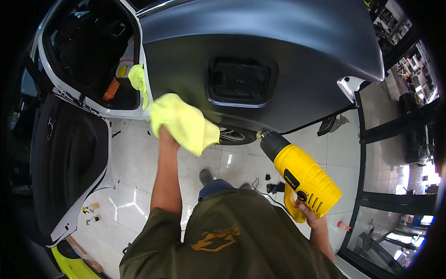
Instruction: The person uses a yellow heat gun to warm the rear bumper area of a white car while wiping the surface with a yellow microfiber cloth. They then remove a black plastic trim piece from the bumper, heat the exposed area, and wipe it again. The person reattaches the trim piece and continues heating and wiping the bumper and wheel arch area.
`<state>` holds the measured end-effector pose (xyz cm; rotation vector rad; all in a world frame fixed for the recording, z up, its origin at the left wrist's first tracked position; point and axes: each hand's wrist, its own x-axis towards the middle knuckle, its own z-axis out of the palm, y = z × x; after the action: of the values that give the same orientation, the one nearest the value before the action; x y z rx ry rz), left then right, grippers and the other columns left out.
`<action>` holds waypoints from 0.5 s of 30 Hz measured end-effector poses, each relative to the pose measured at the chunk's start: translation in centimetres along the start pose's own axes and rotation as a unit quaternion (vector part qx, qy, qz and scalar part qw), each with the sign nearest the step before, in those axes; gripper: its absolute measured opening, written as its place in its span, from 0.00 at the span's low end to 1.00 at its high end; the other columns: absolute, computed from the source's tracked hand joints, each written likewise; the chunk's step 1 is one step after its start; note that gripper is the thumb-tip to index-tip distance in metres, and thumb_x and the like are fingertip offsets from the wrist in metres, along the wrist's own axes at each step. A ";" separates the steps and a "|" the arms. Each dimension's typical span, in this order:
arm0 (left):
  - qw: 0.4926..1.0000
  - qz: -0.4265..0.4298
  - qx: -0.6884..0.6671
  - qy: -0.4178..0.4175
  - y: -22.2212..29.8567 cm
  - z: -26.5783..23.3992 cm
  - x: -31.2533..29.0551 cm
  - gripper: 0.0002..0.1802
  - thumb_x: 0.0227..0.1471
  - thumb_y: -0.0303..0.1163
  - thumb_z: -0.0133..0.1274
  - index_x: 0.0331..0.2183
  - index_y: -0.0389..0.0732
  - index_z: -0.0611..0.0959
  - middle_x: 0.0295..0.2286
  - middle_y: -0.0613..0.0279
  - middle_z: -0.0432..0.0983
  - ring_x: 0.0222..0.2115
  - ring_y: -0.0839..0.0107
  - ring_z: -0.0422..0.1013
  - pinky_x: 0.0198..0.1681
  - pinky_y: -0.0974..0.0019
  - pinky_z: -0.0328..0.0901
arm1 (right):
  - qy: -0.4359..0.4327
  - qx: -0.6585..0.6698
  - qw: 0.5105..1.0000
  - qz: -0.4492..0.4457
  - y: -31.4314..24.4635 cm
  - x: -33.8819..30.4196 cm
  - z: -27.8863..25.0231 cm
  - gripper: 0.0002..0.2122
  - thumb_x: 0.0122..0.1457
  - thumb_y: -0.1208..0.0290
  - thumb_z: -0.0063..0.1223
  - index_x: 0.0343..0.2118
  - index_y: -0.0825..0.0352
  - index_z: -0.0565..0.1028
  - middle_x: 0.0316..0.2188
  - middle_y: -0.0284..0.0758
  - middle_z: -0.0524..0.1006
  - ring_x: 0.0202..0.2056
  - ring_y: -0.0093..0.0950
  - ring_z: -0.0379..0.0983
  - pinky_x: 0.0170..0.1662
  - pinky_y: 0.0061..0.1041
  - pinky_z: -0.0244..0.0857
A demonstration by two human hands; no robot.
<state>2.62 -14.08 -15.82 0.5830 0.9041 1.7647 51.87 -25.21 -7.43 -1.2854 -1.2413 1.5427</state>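
My left hand [168, 137] holds a bright yellow-green cloth [183, 120], which drapes over it and hides the fingers. The cloth lies against or just in front of the lower part of a dark matte car panel [181, 65]; whether it touches cannot be made out. In my right hand [310, 215] is a yellow heat gun [306, 174], gripped by its handle. Its metal nozzle points up and left, near the panel's lower edge above the wheel [232, 136]. A square black fuel filler flap area [241, 81] is set into the panel.
An opened car door [69, 162] stands at the left. Another yellow cloth [138, 80] hangs in the door opening. A black cord [278, 202] trails from the heat gun. Spray bottles [93, 219] stand on the tiled floor at left; glass doors [362, 186] line the right.
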 end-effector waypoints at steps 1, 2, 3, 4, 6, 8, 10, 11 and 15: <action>0.988 0.058 0.109 0.093 -2.6 -0.3 0.1 0.25 0.59 0.41 0.50 0.52 0.36 0.70 0.44 0.53 0.75 0.47 0.60 0.71 0.50 0.59 0.68 | -0.005 0.001 1.000 -0.004 0.0 0.4 0.2 0.25 0.49 0.77 0.65 0.51 0.69 0.68 0.44 0.37 0.76 0.46 0.30 0.73 0.49 0.30 0.67; 0.942 0.101 0.306 0.094 -4.2 0.5 -0.1 0.27 0.53 0.39 0.59 0.51 0.37 0.72 0.45 0.56 0.74 0.46 0.63 0.71 0.50 0.61 0.67 | -0.004 0.001 1.000 -0.004 0.0 0.4 0.4 0.25 0.49 0.77 0.65 0.51 0.69 0.68 0.44 0.37 0.76 0.46 0.30 0.73 0.49 0.30 0.67; 0.870 0.131 0.473 0.047 -5.0 0.5 0.2 0.27 0.49 0.37 0.63 0.48 0.37 0.76 0.47 0.55 0.73 0.47 0.63 0.70 0.51 0.61 0.65 | -0.004 -0.003 1.000 0.000 -0.1 0.4 0.5 0.25 0.49 0.77 0.65 0.50 0.69 0.68 0.44 0.38 0.76 0.46 0.30 0.73 0.49 0.30 0.67; 0.823 0.166 0.540 0.067 -5.8 1.2 0.7 0.27 0.48 0.40 0.63 0.47 0.37 0.77 0.47 0.54 0.73 0.47 0.60 0.70 0.51 0.60 0.64 | -0.015 -0.001 1.000 0.001 -0.4 0.5 0.5 0.25 0.49 0.78 0.65 0.50 0.69 0.68 0.44 0.37 0.76 0.46 0.30 0.73 0.49 0.30 0.67; 0.744 0.210 0.620 0.132 -7.1 3.8 1.0 0.30 0.47 0.47 0.63 0.46 0.37 0.78 0.46 0.51 0.74 0.47 0.55 0.70 0.52 0.59 0.62 | -0.003 -0.009 1.000 0.002 -0.4 0.3 0.2 0.25 0.49 0.77 0.65 0.51 0.69 0.68 0.44 0.37 0.76 0.46 0.30 0.73 0.49 0.30 0.67; 0.711 0.228 0.648 0.149 -6.7 4.5 1.9 0.37 0.47 0.58 0.59 0.46 0.35 0.78 0.46 0.49 0.75 0.48 0.51 0.69 0.53 0.56 0.61 | 0.010 -0.024 1.000 -0.001 -0.4 0.1 0.1 0.25 0.48 0.77 0.65 0.51 0.69 0.68 0.44 0.37 0.76 0.46 0.30 0.73 0.50 0.30 0.67; 0.740 0.192 0.619 0.179 -6.1 5.2 2.2 0.38 0.47 0.58 0.59 0.46 0.34 0.77 0.46 0.48 0.74 0.48 0.51 0.69 0.53 0.57 0.61 | 0.020 -0.050 0.999 0.001 -0.4 -0.3 0.0 0.26 0.48 0.76 0.66 0.51 0.69 0.68 0.44 0.37 0.76 0.46 0.30 0.73 0.50 0.30 0.66; 0.753 0.173 0.605 0.193 -5.6 5.6 2.3 0.38 0.47 0.58 0.58 0.46 0.33 0.77 0.47 0.47 0.73 0.48 0.52 0.69 0.52 0.57 0.61 | 0.026 -0.046 0.999 0.003 -0.2 -0.3 -0.1 0.26 0.48 0.75 0.66 0.50 0.69 0.68 0.44 0.37 0.76 0.46 0.30 0.73 0.50 0.30 0.66; 0.860 0.270 0.429 0.058 -5.5 1.2 0.4 0.23 0.56 0.36 0.55 0.49 0.31 0.74 0.48 0.48 0.73 0.48 0.57 0.70 0.52 0.59 0.64 | 0.054 -0.032 0.998 0.007 0.5 -1.1 -0.1 0.25 0.48 0.75 0.66 0.50 0.69 0.69 0.43 0.37 0.76 0.46 0.30 0.73 0.49 0.30 0.67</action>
<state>6.52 -12.31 -19.46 1.4247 1.7625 1.8207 52.20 -26.32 -7.68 -1.4028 -1.2246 1.4338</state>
